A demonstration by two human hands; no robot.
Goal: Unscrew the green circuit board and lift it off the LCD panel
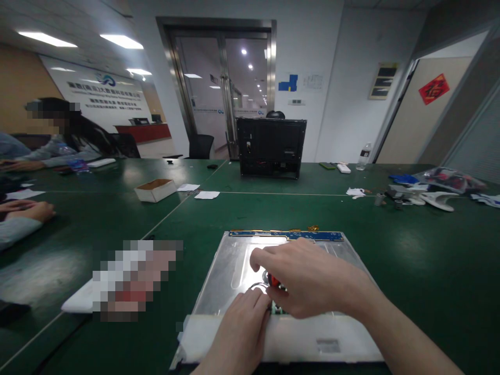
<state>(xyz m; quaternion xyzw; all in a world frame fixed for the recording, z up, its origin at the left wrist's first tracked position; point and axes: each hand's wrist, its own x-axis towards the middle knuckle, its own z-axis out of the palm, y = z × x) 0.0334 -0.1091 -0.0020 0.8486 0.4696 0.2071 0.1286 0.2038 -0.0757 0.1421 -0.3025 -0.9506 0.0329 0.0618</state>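
Note:
A flat metal display panel (230, 265) lies face down on the green table, with a blue circuit strip (285, 235) along its far edge and a white band along its near edge. My right hand (308, 278) is curled over the panel's middle, closed on a small red-handled tool (274, 281), likely a screwdriver. My left hand (240, 328) rests flat on the panel's near edge, beside a small green board under the right hand. The tool's tip is hidden by my fingers.
A black monitor housing (271, 147) stands at the table's far middle. A small cardboard box (155, 189) and papers lie left of it. Loose parts and plastic bags (429, 190) sit at right. Another person's hand (27, 211) rests at left; a white object (80, 302) lies near me.

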